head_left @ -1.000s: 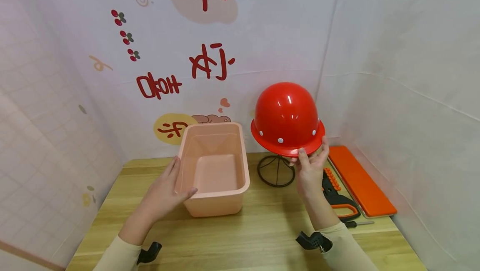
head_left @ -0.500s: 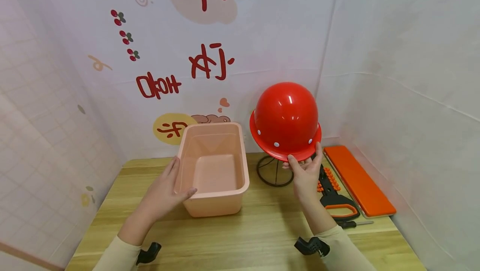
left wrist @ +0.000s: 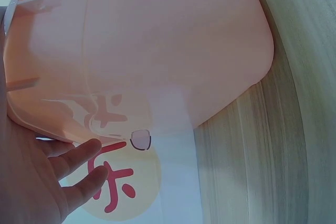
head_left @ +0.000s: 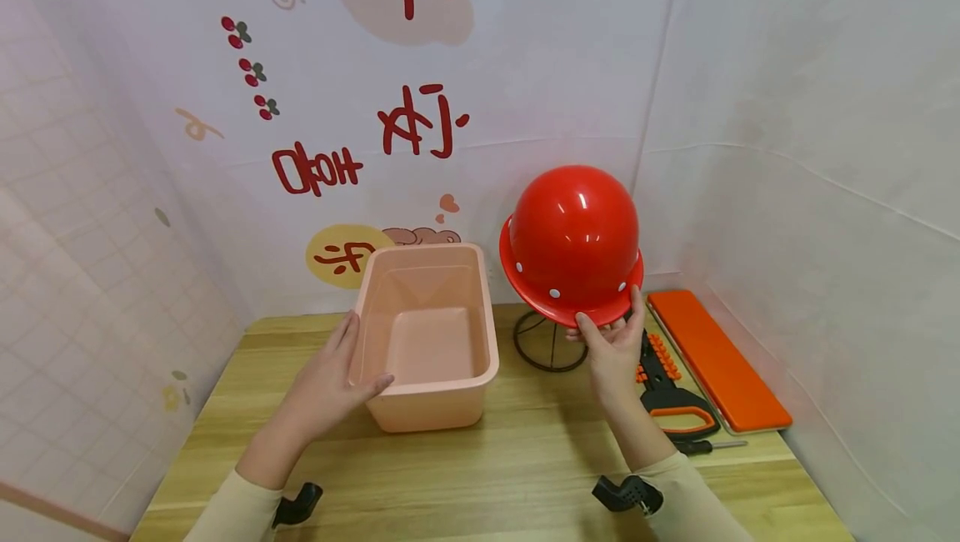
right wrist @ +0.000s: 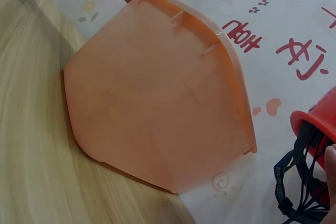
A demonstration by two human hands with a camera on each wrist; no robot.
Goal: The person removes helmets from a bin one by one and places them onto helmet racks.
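Nearest, 2 pale sleeves over the wooden bench (head_left: 517,475). Left hand (head_left: 330,388) laid against the near left wall of the pink tub (head_left: 431,333), fingers (left wrist: 79,157) straight and relaxed along the outside, thumb hooked over the rim, steadying and not clenching. Right hand (head_left: 613,350) raised beside it, fingers (head_left: 592,327) pinching the front brim of the red hard hat (head_left: 573,242), thumb on top, the rest beneath. Hat tilted forward, above the black wire stand (head_left: 551,342); whether touching the stand, impossible to tell. Probably light and stiff, with a glossy, slippery crown, so the brim looked the surest place to take hold; black webbing (right wrist: 299,182) hung loose inside and could perhaps snag on the stand. Tub probably light as well, apt to slide on the smooth wood unless held. To the right, black and orange tools (head_left: 671,396) and an orange case (head_left: 716,358) close against the wall, little room there. Open wood in front of the tub. Farther off, white backdrop (head_left: 525,92) with red lettering closing the bench on 3 sides.
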